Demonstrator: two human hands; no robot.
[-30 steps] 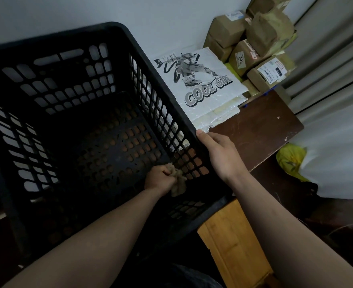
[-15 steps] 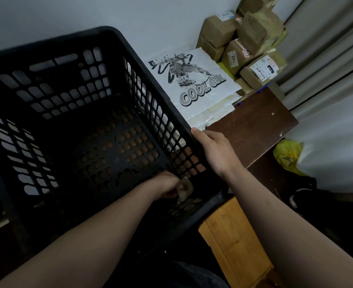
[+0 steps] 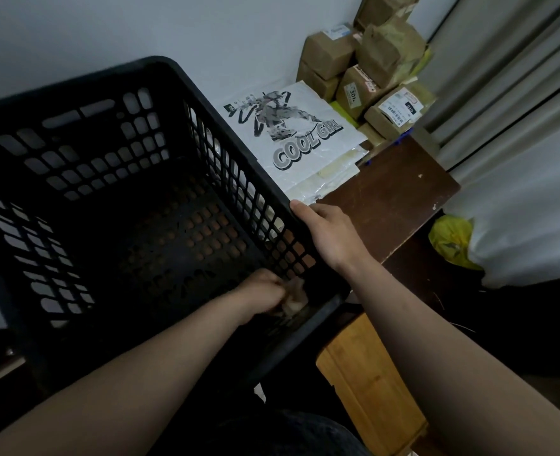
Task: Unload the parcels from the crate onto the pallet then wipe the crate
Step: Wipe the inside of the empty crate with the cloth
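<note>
Grey curtain (image 3: 509, 80) at right; crumpled yellow bag (image 3: 449, 241) by its lower edge; light wooden board (image 3: 370, 390) nearer.

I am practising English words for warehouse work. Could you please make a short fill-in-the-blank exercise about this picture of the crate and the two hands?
1. The left hand holds a crumpled ___ low inside the black crate.
2. The right hand grips the crate's upper ___.
3. The white bag beside the crate reads "COOL ___".
4. The crate holds ___ parcels; the brown parcels are stacked by the wall.

Missing words: cloth; rim; GIRL; no
</note>
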